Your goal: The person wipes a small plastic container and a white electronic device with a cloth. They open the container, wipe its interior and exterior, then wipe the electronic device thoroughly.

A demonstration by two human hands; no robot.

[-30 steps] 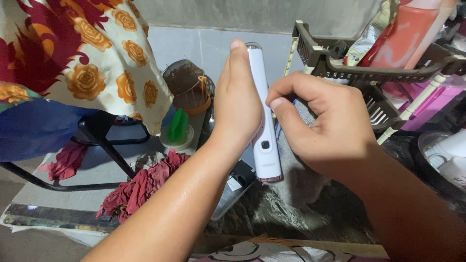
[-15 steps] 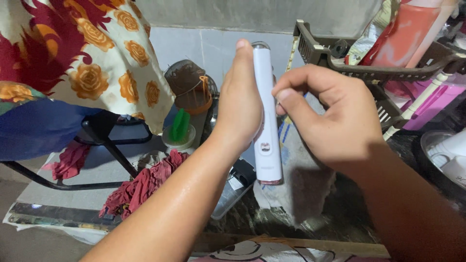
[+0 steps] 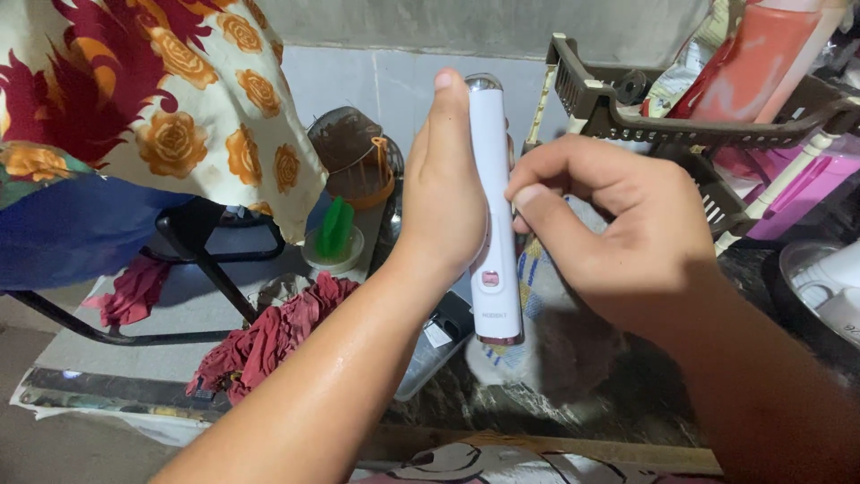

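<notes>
L hand (image 3: 445,193) stands upright, fingers straight & together, wrapped round a slim white wand-shaped device (image 3: 492,215) held vertical against its palm side; device tip clears the fingertips a little, its base sticks out below the wrist. R hand (image 3: 618,233) just right of the device, fingers curled in, thumb and forefinger pinched at the device's edge on a striped cloth (image 3: 537,287) that hangs down behind it; how much cloth is gripped can't tell. Tight on the R side: brown plastic rack (image 3: 609,108) rim sits just above the R knuckles. Left of L hand, more room: a brown lidded jar (image 3: 351,157), green-topped cap (image 3: 333,237), red rag (image 3: 269,336) below the forearm. Flowered fabric (image 3: 161,108) hangs further left.
</notes>
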